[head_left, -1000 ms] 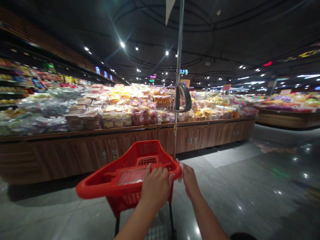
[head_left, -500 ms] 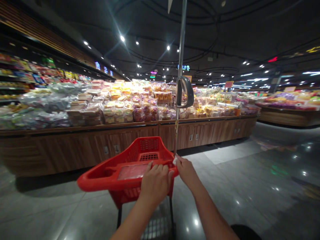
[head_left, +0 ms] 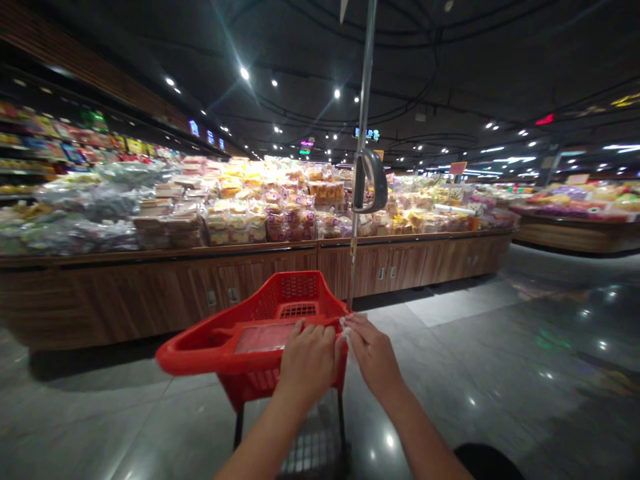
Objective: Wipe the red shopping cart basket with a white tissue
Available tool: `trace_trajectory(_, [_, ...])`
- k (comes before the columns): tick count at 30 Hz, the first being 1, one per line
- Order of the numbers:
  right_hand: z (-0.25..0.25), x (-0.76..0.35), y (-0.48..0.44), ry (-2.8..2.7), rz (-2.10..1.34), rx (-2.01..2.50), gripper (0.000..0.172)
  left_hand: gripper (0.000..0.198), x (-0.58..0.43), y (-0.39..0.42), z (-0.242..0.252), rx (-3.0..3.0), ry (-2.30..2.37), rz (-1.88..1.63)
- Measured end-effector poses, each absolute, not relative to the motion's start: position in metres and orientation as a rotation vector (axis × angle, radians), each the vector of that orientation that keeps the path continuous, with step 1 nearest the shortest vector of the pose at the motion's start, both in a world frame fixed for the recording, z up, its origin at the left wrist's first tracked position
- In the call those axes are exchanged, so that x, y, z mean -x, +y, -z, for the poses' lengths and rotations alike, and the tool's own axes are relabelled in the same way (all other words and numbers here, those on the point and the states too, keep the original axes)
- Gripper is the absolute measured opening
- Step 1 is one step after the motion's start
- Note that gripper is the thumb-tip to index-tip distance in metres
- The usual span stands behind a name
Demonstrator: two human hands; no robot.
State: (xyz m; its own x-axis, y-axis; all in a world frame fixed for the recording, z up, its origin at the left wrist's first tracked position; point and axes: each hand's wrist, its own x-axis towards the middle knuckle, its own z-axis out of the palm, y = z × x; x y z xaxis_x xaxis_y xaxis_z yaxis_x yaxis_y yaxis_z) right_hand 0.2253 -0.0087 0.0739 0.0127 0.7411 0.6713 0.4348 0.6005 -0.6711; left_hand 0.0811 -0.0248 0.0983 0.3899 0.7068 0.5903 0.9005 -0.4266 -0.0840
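Observation:
A red plastic shopping cart (head_left: pixel 200 353) stands in front of me, its basket pointing away. My left hand (head_left: pixel 309 357) is closed over the right part of the cart's handle, beside the clear-covered panel (head_left: pixel 263 339). At the handle's right corner, my right hand (head_left: pixel 376 353) has its fingers closed around a crumpled white tissue (head_left: pixel 346 331), pressed against the red plastic near the foot of the pole. A tall metal pole (head_left: pixel 367 73) rises at that corner, with a grey loop grip (head_left: pixel 381 181) partway up. Part of the tissue is hidden under my fingers.
Beyond the cart runs a long wooden display counter (head_left: pixel 280 267) piled with bagged baked goods (head_left: pixel 237 223). Stocked shelves (head_left: pixel 30 147) line the left. Another display island (head_left: pixel 575 227) stands at the right. Glossy grey tile floor (head_left: pixel 450 373) surrounds the cart.
My right hand has shifted slightly down and toward the left hand, with the white tissue along the corner. My left hand stays on the handle.

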Motion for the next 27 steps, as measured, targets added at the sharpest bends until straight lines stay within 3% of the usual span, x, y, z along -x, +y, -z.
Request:
trace_trajectory(7, [-0.04,-0.205,0.011,-1.083,-0.593,0.908,0.043,0.032,-0.08,-0.021,-0.098,2.212,-1.363,0.675])
trace_trajectory(13, [-0.009,-0.158,-0.009,-0.837,-0.626,0.856,0.058,0.031,-0.075,-0.018,-0.098,2.207,-1.336,0.651])
trace_trajectory(20, [-0.012,-0.16,0.009,-0.652,-0.783,0.845,0.046,0.029,-0.057,-0.02,-0.095,2.216,-1.255,0.645])
trace_trajectory(27, [-0.009,-0.15,-0.035,-0.966,-0.683,0.745,0.047,0.028,-0.029,-0.025,-0.094,2.242,-1.166,0.632])
